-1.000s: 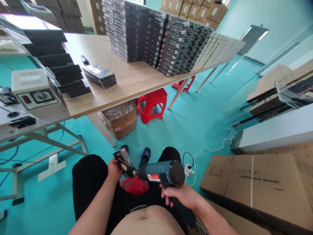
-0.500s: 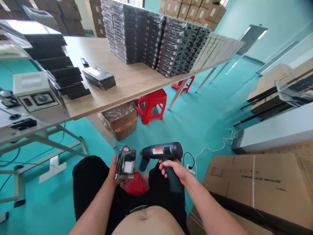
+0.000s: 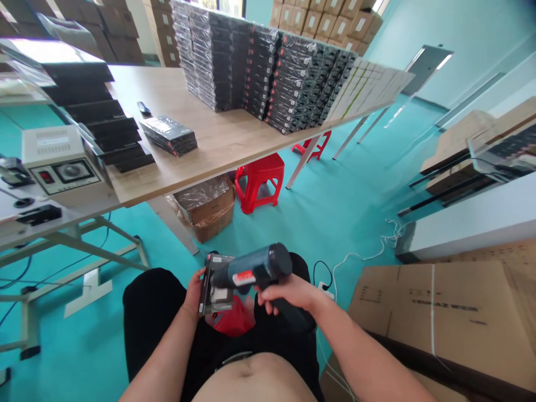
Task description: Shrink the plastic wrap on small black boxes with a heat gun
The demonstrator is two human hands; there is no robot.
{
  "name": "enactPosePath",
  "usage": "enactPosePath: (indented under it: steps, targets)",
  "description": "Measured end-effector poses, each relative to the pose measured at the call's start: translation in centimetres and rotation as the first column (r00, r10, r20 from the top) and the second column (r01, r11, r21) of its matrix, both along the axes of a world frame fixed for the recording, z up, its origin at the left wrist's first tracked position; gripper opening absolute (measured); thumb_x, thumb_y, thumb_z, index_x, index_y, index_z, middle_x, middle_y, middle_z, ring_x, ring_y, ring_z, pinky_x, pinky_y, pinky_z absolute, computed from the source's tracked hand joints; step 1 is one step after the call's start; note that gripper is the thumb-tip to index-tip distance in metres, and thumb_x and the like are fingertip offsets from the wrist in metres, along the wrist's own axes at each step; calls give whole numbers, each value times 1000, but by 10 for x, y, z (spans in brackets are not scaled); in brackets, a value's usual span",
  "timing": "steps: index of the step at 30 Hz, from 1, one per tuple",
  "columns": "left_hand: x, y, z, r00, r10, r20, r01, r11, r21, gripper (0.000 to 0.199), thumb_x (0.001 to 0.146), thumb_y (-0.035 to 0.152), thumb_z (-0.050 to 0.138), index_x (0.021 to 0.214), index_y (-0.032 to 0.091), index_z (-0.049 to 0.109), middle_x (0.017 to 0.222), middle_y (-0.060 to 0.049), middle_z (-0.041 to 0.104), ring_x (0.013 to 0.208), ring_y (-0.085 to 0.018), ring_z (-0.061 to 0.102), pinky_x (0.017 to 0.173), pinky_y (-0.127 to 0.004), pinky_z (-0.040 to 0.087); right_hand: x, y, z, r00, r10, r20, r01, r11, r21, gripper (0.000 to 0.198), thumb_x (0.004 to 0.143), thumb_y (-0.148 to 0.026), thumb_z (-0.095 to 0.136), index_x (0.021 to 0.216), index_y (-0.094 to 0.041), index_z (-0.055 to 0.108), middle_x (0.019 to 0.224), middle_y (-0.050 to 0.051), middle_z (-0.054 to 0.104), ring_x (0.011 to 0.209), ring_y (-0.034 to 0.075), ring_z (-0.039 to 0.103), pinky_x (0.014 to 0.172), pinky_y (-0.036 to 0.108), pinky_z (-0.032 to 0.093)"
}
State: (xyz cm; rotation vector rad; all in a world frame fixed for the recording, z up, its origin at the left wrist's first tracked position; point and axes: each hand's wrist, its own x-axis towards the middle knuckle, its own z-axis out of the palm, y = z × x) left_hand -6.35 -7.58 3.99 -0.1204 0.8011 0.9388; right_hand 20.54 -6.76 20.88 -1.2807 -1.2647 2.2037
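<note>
My left hand (image 3: 194, 291) grips the left side of a small dark box with a clear window (image 3: 218, 306), held above my lap. My right hand (image 3: 281, 293) is wrapped round the handle of a dark blue heat gun (image 3: 255, 266) with a red and white label. Its nozzle points left and lies over the face of the box, hiding part of it. Whether nozzle and box touch, I cannot tell. Below them, between my legs, shows something red (image 3: 235, 319).
A wooden table (image 3: 226, 131) bears tall stacks of wrapped boxes (image 3: 293, 78) and a small wrapped pile (image 3: 170, 134). Left stands a beige control unit (image 3: 62, 162). A red stool (image 3: 262, 178) and open carton (image 3: 209, 206) are below; a large carton (image 3: 402, 312) is at right.
My right hand has swung the heat gun left and tilted it, bringing its nozzle from beside the box to over its face. My left hand keeps hold of the box, which has shifted slightly.
</note>
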Motion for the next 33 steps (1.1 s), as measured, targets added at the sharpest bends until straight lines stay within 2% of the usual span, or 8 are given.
enactPosePath:
  steps: [4,7,11,17,21,25,29,33]
  targets:
    - [0,0,-2,999,22,32,-21,1000,-22,50,83,43,53,117,7,60,89,-18,73,87,-36,70,75,-50,55,-1,11,-10,953,-285,102,279,958,68,25,68,-26,65,89,-11,66,68,4,68,55,14,62,49,25,48]
    - [1,0,-1,996,91,5,-91,996,1,46,82,43,58,115,11,60,88,-14,73,84,-32,70,76,-47,56,13,1,-9,973,-179,148,175,984,40,23,67,-24,65,86,-11,66,65,3,67,52,14,61,47,25,48]
    - [3,4,-6,961,270,-56,-270,963,-1,28,79,36,63,100,17,61,79,-6,70,70,-24,69,72,-42,56,32,-25,-11,1000,-21,6,22,994,-108,30,69,-25,64,95,-10,66,74,6,69,55,14,62,48,23,47]
    - [0,8,-24,947,312,-71,-319,940,-120,36,77,53,53,90,20,53,88,-11,65,83,-34,68,69,-55,55,20,-40,-26,944,-331,8,330,940,-86,31,71,-30,64,95,-10,65,76,6,68,58,14,63,50,24,48]
    - [1,8,-24,945,315,-89,-324,939,-112,29,79,48,50,88,20,53,85,-10,64,77,-30,68,64,-48,56,0,-45,-25,973,-222,-58,216,972,-96,33,69,-30,68,95,-10,67,77,7,69,59,15,63,52,26,47]
    - [1,7,-20,942,330,-67,-336,935,-113,33,78,48,50,91,19,54,91,-13,64,82,-32,67,66,-50,56,-14,-43,-25,948,-315,-45,313,949,-42,32,69,-31,68,94,-10,68,74,6,69,58,15,63,53,27,48]
    - [-1,5,-22,943,331,-33,-332,933,-138,40,75,53,53,93,18,53,100,-17,61,93,-37,66,71,-54,55,-3,-38,-26,948,-311,71,312,950,9,30,68,-29,69,91,-10,68,69,5,69,55,15,61,50,27,47]
    - [1,6,-23,940,336,-57,-341,931,-129,35,78,52,51,90,19,54,94,-14,62,84,-33,67,63,-49,57,6,-43,-23,963,-268,-33,265,961,-76,35,68,-31,69,96,-10,67,78,7,70,58,15,63,51,27,47]
